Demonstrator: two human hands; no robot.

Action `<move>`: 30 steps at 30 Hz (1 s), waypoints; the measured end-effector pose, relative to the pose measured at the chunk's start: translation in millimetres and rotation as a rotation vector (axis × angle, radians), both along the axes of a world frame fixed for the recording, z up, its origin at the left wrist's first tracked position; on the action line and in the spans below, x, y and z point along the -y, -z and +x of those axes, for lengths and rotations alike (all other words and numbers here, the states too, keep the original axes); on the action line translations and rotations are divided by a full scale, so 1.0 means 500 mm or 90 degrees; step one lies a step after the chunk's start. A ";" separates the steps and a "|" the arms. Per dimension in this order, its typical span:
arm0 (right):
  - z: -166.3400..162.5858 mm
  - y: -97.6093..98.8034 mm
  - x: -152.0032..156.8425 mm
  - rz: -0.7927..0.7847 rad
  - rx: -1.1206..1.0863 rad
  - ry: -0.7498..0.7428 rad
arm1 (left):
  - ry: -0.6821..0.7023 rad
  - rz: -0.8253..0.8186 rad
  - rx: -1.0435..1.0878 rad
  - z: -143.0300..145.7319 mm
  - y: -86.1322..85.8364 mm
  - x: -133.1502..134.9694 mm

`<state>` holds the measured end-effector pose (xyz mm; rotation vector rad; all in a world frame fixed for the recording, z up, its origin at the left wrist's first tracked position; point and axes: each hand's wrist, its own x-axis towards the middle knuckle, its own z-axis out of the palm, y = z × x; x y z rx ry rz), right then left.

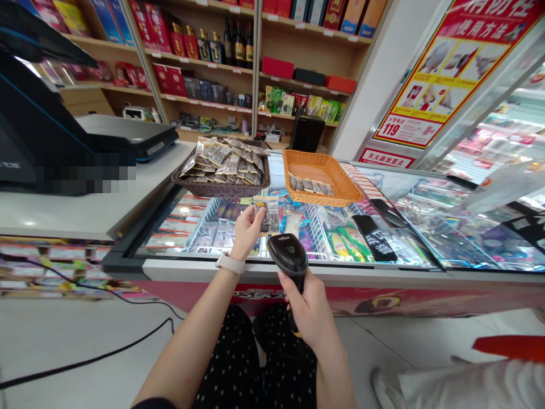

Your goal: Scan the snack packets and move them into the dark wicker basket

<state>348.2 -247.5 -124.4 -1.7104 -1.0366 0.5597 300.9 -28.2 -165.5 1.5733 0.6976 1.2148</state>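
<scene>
My left hand (247,230) pinches the edge of a small clear snack packet (272,215) above the glass freezer top. In my right hand (310,307) is a black barcode scanner (288,253), its head tilted toward the packet. Just behind the packet stands a dark brown wicker basket (221,189), heaped with similar packets (230,162). To its right, an orange wicker basket (327,170) has several packets (310,186) lying along its near side.
Under the glass of the chest freezer (298,267) are bagged goods. A black phone (374,238) lies on the glass at right. At left, a counter (63,216) bears a black scale (131,133). Cables (93,360) cross the floor. Another person's light trousers (472,383) show at lower right.
</scene>
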 end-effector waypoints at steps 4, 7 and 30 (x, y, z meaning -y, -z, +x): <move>-0.001 -0.002 0.002 -0.008 -0.013 0.002 | 0.020 -0.001 0.020 0.002 0.003 -0.001; -0.001 -0.002 0.001 -0.005 -0.018 0.009 | 0.021 -0.007 0.026 0.003 0.005 -0.003; 0.012 -0.029 -0.016 0.021 -0.017 -0.026 | -0.042 -0.061 -0.015 -0.002 -0.015 0.002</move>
